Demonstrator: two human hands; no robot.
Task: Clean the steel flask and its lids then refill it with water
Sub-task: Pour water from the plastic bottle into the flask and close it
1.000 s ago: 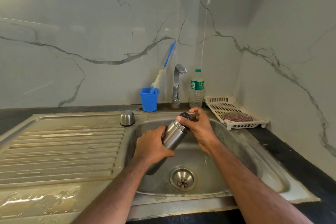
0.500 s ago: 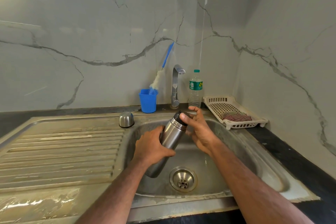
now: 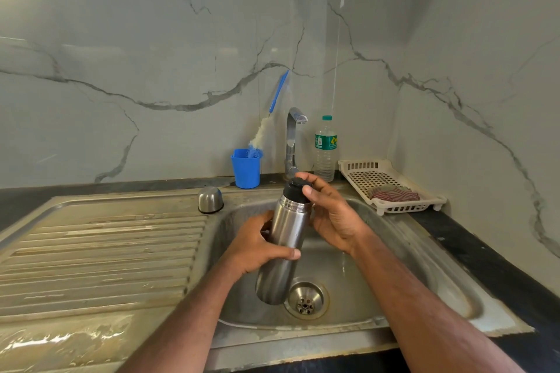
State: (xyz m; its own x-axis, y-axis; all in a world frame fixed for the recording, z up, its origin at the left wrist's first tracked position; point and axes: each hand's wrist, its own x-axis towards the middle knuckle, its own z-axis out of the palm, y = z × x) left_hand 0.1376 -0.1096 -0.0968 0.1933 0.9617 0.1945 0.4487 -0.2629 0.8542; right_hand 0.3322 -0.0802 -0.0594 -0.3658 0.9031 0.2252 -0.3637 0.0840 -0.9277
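Observation:
The steel flask (image 3: 283, 247) hangs nearly upright over the sink basin (image 3: 424, 254), leaning a little to the right. My left hand (image 3: 257, 247) grips its middle from the left. A black inner lid (image 3: 298, 189) sits on the flask's neck, and my right hand (image 3: 328, 212) holds that lid with thumb and fingers curled round it. The steel outer cap (image 3: 210, 199) stands upside down on the sink's rim, left of the basin.
A tap (image 3: 292, 142) rises behind the basin, with a blue cup (image 3: 246, 168) holding a bottle brush (image 3: 268, 123) to its left and a plastic water bottle (image 3: 325, 148) to its right. A white rack (image 3: 391, 186) with a cloth stands at the right. The drainboard (image 3: 100, 254) is wet.
The flask has been raised from a steep tilt to nearly upright. My right hand stays on the black lid and has shifted its fingers round it.

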